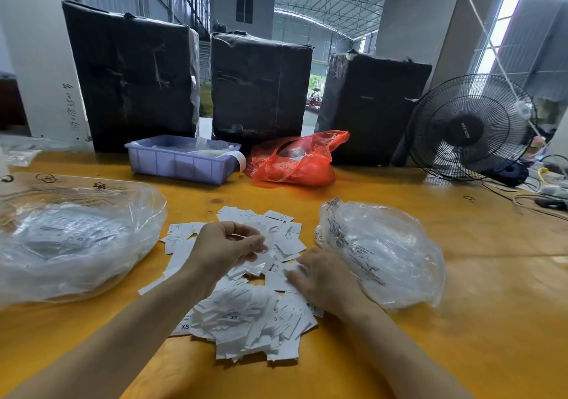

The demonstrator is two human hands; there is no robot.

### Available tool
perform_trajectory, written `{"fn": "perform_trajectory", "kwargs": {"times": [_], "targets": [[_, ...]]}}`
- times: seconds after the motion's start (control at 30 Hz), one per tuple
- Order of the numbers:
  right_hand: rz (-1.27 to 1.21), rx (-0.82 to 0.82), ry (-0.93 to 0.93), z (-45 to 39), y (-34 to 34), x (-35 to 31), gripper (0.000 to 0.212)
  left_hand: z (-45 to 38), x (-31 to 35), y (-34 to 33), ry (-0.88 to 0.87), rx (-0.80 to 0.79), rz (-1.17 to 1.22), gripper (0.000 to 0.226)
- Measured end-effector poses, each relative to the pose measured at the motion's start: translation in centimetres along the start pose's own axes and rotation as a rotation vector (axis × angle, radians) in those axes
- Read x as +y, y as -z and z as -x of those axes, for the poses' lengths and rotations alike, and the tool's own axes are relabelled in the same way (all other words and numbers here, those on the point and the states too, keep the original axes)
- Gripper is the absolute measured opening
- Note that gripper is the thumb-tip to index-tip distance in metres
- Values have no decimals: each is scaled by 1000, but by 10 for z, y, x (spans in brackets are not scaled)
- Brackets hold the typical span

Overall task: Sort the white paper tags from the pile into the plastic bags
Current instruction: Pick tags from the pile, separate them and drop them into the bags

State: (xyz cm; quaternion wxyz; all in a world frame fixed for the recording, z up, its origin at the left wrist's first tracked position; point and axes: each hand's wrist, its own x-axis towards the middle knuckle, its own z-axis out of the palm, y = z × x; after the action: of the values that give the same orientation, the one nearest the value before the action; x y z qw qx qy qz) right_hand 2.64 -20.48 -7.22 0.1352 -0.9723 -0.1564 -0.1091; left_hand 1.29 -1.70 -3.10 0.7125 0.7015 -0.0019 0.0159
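A pile of white paper tags (246,321) lies spread on the yellow table in front of me, some printed XS. My left hand (224,246) hovers over the far part of the pile with fingers curled, pinching a few tags. My right hand (319,278) lies flat on the tags at the pile's right side, fingers stretched leftward. A clear plastic bag (70,239) holding tags sits at the left. Another clear plastic bag (387,251) lies at the right, just beside my right hand.
A purple plastic tray (178,165) and a red plastic bag (295,162) stand at the back of the yellow table (461,321). Three black wrapped boxes (261,88) line the far edge. A black fan (470,128) with cables stands at the back right.
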Motion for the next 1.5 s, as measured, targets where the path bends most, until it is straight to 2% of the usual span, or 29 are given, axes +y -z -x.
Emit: {"fn": "perform_trajectory", "kwargs": {"times": [0.1, 0.17, 0.23, 0.33, 0.4, 0.43, 0.5, 0.57, 0.6, 0.63, 0.67, 0.73, 0.77, 0.93, 1.07, 1.27, 1.5], "targets": [[-67, 115, -4, 1, 3, -3, 43, 2, 0, 0, -7, 0, -8, 9], [-334, 213, -91, 1, 9, -6, 48, 2, 1, 0, -11, 0, -5, 10], [-728, 284, -218, -1, 17, -7, 41, 2, 1, 0, -13, 3, -1, 11], [-1222, 172, -399, -2, 26, -9, 25, 1, 1, 1, -9, 8, -6, 10], [-1353, 100, -436, -1, 26, -10, 24, 0, 1, 1, -4, 12, -12, 10], [-1373, 114, -429, -2, 25, -10, 24, 0, 1, 2, -2, 14, -17, 9], [-1290, 281, -319, 0, 25, -13, 16, -1, 1, 2, -2, 16, -27, 9], [-913, 466, -60, 2, 22, -9, 4, -1, 0, 3, -5, 18, -30, 8], [-662, 460, 54, 3, 20, -7, 2, -1, 0, 3, -6, 20, -29, 8], [-456, 374, 111, 4, 17, -8, 3, -1, 0, 3, -5, 22, -30, 8], [-360, 219, 87, 5, 13, -9, 4, -1, -1, 3, -4, 23, -34, 8], [-438, -24, -55, 6, 10, -14, 9, -1, -1, 2, -3, 23, -44, 9], [-540, -40, -116, 5, 11, -14, 11, -1, -1, 2, -4, 21, -47, 9], [-1164, 86, -441, 0, 28, -8, 14, -2, -2, 2, 0, 7, -67, 8], [-1356, 72, -524, -1, 29, -9, 19, -2, -3, 1, 6, -10, -86, 6], [-1369, 77, -442, -1, 29, -13, 15, 0, -3, 0, 15, -48, -120, 3], [-969, 317, -67, 5, 35, -18, 15, 4, -2, -4, 25, -116, -161, 2]]}}
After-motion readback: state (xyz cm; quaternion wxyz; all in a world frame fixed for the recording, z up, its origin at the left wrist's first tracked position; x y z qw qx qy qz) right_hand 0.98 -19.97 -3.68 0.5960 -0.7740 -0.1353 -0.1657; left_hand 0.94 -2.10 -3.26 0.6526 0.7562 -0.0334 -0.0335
